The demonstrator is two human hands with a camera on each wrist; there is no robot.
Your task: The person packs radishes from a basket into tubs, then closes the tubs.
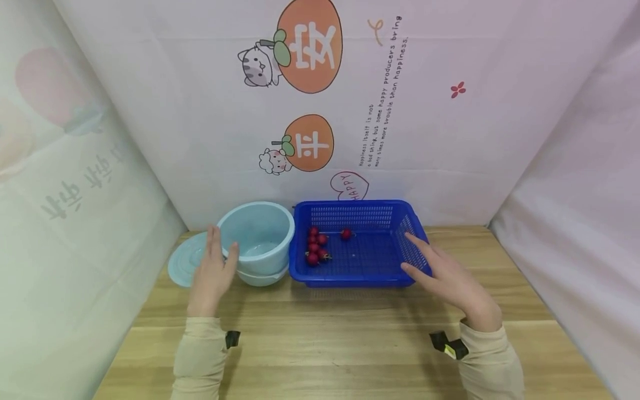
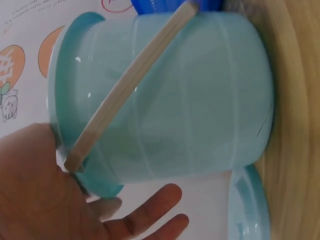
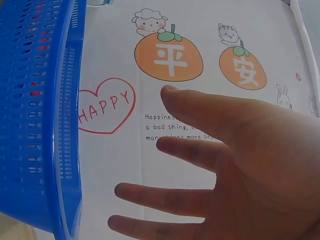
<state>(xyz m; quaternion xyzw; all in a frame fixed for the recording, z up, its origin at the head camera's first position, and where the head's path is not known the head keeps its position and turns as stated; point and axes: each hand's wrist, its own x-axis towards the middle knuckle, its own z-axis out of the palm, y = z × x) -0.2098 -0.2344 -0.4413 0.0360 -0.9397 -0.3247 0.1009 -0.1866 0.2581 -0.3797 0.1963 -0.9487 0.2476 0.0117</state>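
A light blue bucket (image 1: 265,262) with a pale handle (image 2: 131,82) stands at the left of the table. My left hand (image 1: 209,280) is at the left side of its rim, fingers extended, gripping nothing. In the left wrist view the palm overlaps the rim and the fingers reach past the outer wall. Beside the bucket, a blue plastic basket (image 1: 360,276) holds several small round red fruits (image 1: 313,248), mostly on its left side. At the basket's right end my right hand (image 1: 452,280) has its fingers spread, with nothing in them.
A round light blue lid (image 1: 184,260) lies left of the bucket, partly behind the left hand. Behind the bucket and basket rises a printed white cloth (image 1: 425,139), and similar cloth hangs on both sides. The wooden table (image 1: 330,344) extends in front.
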